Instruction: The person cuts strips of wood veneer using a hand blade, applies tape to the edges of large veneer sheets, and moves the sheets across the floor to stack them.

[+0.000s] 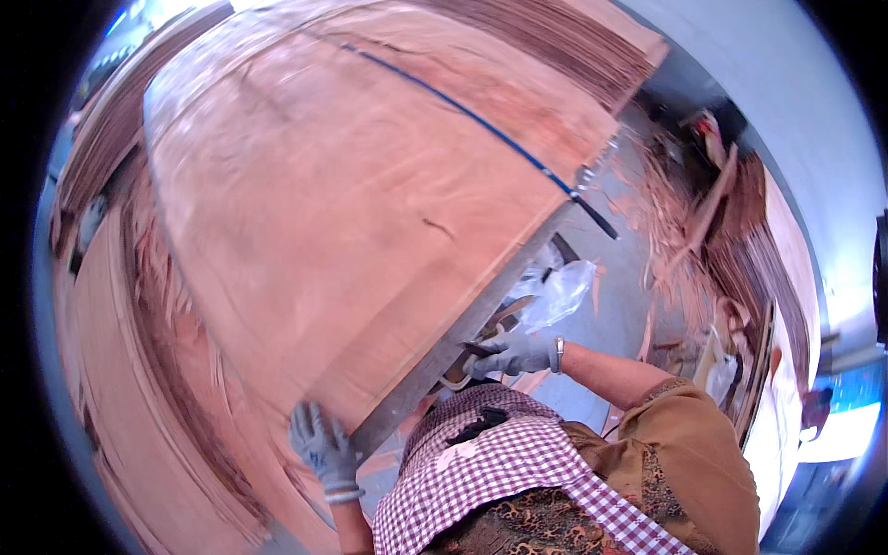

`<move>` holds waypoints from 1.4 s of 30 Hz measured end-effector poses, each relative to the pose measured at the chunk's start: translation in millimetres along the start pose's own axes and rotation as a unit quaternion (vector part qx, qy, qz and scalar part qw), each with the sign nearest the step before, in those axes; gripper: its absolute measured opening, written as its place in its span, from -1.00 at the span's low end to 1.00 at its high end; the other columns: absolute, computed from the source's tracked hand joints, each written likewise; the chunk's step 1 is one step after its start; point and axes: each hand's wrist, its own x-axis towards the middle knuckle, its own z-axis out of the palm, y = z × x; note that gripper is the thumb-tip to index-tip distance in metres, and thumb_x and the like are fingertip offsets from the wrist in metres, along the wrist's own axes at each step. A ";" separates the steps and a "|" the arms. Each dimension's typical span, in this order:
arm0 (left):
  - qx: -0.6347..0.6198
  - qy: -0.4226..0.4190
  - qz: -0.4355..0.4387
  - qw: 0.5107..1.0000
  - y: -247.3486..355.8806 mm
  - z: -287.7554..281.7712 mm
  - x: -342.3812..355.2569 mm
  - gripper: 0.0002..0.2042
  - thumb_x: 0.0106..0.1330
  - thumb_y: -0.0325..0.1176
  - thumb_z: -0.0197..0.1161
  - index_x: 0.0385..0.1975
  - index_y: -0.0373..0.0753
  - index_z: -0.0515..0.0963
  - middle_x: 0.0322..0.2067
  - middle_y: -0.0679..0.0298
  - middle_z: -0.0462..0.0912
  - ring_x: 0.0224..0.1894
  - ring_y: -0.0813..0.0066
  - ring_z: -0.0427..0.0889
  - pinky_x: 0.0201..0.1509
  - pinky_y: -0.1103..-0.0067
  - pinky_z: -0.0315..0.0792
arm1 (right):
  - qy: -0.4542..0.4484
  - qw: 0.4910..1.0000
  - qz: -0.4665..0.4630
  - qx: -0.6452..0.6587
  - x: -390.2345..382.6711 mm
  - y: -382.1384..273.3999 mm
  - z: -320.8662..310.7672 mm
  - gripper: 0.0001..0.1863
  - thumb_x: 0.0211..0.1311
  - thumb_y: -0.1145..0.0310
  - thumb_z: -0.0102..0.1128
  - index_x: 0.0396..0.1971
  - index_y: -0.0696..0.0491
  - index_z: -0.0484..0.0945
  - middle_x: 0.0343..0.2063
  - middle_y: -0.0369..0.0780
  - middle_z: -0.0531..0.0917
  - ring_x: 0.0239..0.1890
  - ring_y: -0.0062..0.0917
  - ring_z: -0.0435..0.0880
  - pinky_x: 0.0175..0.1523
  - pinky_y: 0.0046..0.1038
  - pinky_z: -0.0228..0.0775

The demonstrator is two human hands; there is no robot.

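Note:
A large sheet of reddish-brown wood veneer covers the table in front of me. My left hand, in a grey glove, lies at the sheet's near left corner with its fingers stretched out. Beyond the table's near edge, close to my apron, my right hand is closed in a grey glove. Something dark and narrow shows at its fingertips, too small to name. A long thin blue rod with a black handle lies across the right part of the sheet, its handle sticking out past the edge.
Veneer stacks stand at the far side, along the left and at the right. Torn veneer strips litter the floor on the right. A clear plastic bag hangs beside the table, near my right hand.

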 end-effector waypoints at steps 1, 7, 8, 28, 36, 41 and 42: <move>-0.037 0.009 0.003 0.999 1.2 -2.6 0.9 -0.60 0.21 -0.29 0.10 0.01 -0.36 0.42 0.12 -0.01 0.36 0.18 0.04 0.28 0.27 0.24 0.09 | -0.004 0.999 0.026 0.034 -13.7 8.6 -9.0 -0.60 0.21 0.13 0.11 -0.08 0.12 0.50 -0.24 -0.24 0.61 -0.20 -0.56 0.58 -0.13 -0.57 0.37; -0.136 0.019 0.076 0.988 24.2 -4.9 9.4 -0.72 0.13 -0.51 0.07 -0.12 -0.32 0.48 0.02 0.01 0.46 0.09 0.04 0.38 0.15 0.28 0.22 | 0.204 0.965 0.085 0.138 -67.8 52.4 -33.9 -0.61 0.25 0.07 0.06 -0.25 0.14 0.58 -0.33 -0.25 0.66 -0.34 -0.60 0.62 -0.32 -0.56 0.38; -0.146 0.001 0.090 0.985 30.7 -4.2 10.6 -0.71 0.09 -0.53 0.08 -0.14 -0.32 0.49 0.00 0.01 0.47 0.07 0.04 0.39 0.13 0.26 0.23 | 0.242 0.949 0.117 0.162 -77.4 58.1 -38.9 -0.61 0.24 0.08 0.07 -0.27 0.15 0.58 -0.35 -0.25 0.66 -0.33 -0.61 0.62 -0.33 -0.56 0.37; -0.195 -0.165 0.299 0.919 238.0 56.3 67.4 -0.69 -0.06 -0.44 0.15 -0.24 -0.11 0.57 -0.13 0.20 0.57 -0.13 0.22 0.54 -0.04 0.36 0.41 | 0.599 0.786 -0.010 0.155 -103.3 168.1 -550.7 -0.70 0.26 0.08 0.04 -0.22 -0.01 0.50 -0.59 -0.37 0.39 -0.60 -0.65 0.31 -0.60 -0.56 0.16; -0.189 -0.182 0.111 0.959 304.3 37.7 57.3 -0.71 -0.15 -0.53 0.13 -0.36 -0.13 0.59 -0.18 0.18 0.60 -0.15 0.25 0.54 -0.07 0.39 0.39 | 0.592 0.803 0.051 0.039 -60.1 200.9 -666.9 -0.67 0.18 0.05 0.03 -0.29 0.02 0.48 -0.63 -0.28 0.40 -0.67 -0.57 0.33 -0.62 -0.49 0.14; -0.183 -0.205 0.060 0.960 317.1 44.9 61.1 -0.75 -0.13 -0.52 0.15 -0.37 -0.16 0.58 -0.18 0.13 0.59 -0.14 0.23 0.55 -0.05 0.41 0.38 | 0.572 0.782 0.007 0.247 -55.5 196.9 -669.5 -0.62 0.09 -0.01 0.11 -0.23 -0.04 0.47 -0.54 -0.32 0.41 -0.66 -0.61 0.29 -0.65 -0.58 0.05; -0.186 -0.204 0.065 0.959 319.4 44.8 63.7 -0.79 -0.08 -0.53 0.13 -0.41 -0.17 0.58 -0.21 0.16 0.61 -0.18 0.22 0.57 -0.09 0.39 0.41 | 0.576 0.785 -0.002 0.227 -57.6 199.4 -673.3 -0.60 0.08 -0.01 0.12 -0.20 -0.05 0.48 -0.51 -0.31 0.42 -0.64 -0.61 0.30 -0.66 -0.59 0.04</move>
